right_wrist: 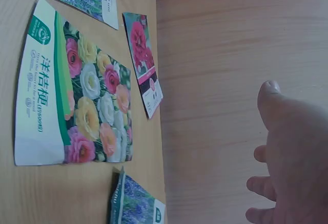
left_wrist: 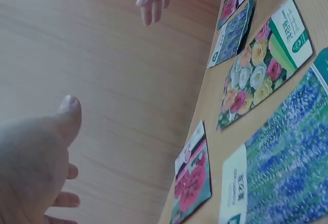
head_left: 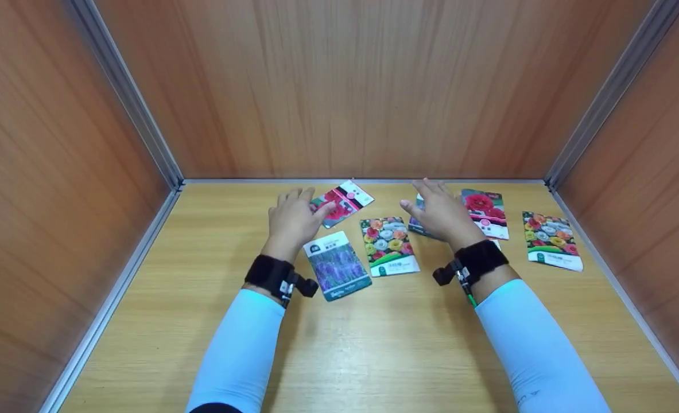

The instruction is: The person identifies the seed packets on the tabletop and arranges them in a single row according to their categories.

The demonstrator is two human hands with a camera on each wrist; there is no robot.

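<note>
My left hand point(head_left: 294, 221) hovers with its fingers spread and holds nothing. Beside its thumb lies a seed packet with pink-red flowers point(head_left: 344, 202), tilted on the table. Just in front of the left wrist is a lavender seed packet point(head_left: 339, 269). Between the hands rests a packet with mixed-colour roses-like blooms point(head_left: 390, 245). My right hand point(head_left: 441, 211), fingers also extended and holding nothing, overlaps a second lavender packet point(head_left: 418, 225) in the head view and partly hides it. To its right sits another pink-red flower packet point(head_left: 484, 211). In the left wrist view the left thumb point(left_wrist: 69, 114) stands apart from the fingers.
A second mixed-bloom packet point(head_left: 553, 240) lies near the table's right edge. A white corner of something point(head_left: 496, 244) peeks out by the right wristband. Wooden panels point(head_left: 362, 86) with grey metal corner strips point(head_left: 138, 109) enclose the wooden table point(head_left: 368, 355) at the back and sides.
</note>
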